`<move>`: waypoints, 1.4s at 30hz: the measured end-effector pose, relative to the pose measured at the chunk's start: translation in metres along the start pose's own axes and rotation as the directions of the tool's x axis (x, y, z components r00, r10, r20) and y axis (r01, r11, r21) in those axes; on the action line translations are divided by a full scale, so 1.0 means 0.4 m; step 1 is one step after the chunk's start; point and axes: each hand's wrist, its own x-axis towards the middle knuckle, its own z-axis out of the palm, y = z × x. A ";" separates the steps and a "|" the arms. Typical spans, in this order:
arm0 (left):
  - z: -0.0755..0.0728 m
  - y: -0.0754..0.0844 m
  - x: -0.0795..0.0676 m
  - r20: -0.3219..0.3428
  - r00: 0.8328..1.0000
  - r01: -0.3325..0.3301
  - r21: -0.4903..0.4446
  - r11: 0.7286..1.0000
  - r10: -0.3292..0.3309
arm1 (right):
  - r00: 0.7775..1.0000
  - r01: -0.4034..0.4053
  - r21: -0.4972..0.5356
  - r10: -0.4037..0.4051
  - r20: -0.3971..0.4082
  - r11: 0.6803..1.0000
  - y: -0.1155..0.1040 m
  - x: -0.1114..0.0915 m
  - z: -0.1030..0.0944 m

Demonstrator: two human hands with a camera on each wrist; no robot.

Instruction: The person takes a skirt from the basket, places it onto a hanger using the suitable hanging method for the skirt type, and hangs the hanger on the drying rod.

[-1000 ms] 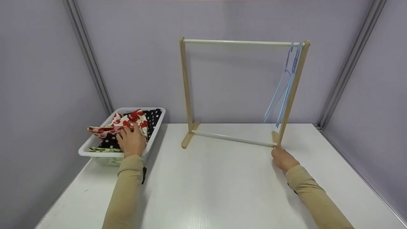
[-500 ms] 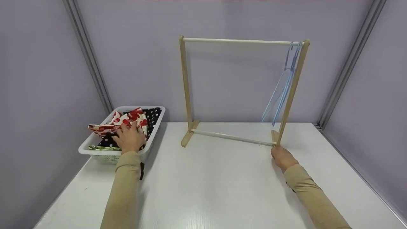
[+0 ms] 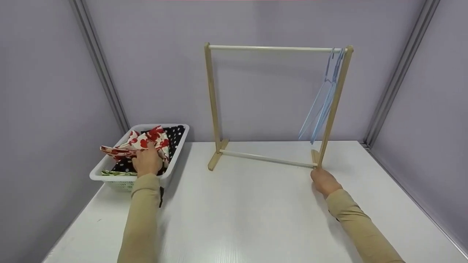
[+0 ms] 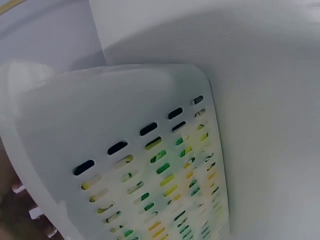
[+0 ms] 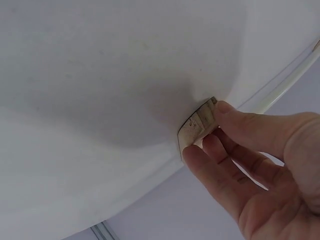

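Note:
My left hand [image 3: 147, 160] reaches into a white basket [image 3: 95, 174] and touches a red-and-white printed cloth [image 3: 140, 140]. Its fingertips are lost among the folds, so I cannot tell whether they grip. Black polka-dot cloth [image 3: 178, 135] and a strip of green-and-white cloth [image 3: 119, 173] lie in the same basket. The left wrist view shows mainly the slotted basket wall [image 4: 150, 165]. With my right hand [image 3: 325, 181] I pinch the front end of the wooden foot [image 5: 197, 125] of a small clothes rack [image 3: 211, 91], between thumb and fingers.
Several light-blue hangers [image 3: 321, 106] hang bunched at the right end of the rack's white top rail [image 3: 270, 48]. A lower white bar [image 3: 267, 158] joins the feet near the white table [image 3: 237, 212]. Grey panels [image 3: 270, 22] enclose the back and sides.
The left hand's fingers, spread half a second ago, now look drawn together and lower in the cloth. The hangers have swung slightly left. My right hand keeps its place on the rack foot.

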 end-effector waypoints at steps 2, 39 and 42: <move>0.006 -0.007 -0.002 -0.053 0.999 -0.006 0.022 1.000 0.007 | 1.000 -0.002 0.011 0.002 0.010 1.000 -0.001 -0.001 0.002; -0.078 0.352 -0.072 -0.173 0.982 -0.176 -0.657 0.733 0.081 | 0.991 -0.105 0.153 0.090 0.101 0.983 0.008 -0.016 -0.005; -0.050 0.374 -0.088 -0.080 0.989 -0.142 -0.738 0.660 0.123 | 0.989 -0.126 0.145 0.112 0.101 0.981 -0.007 -0.011 -0.002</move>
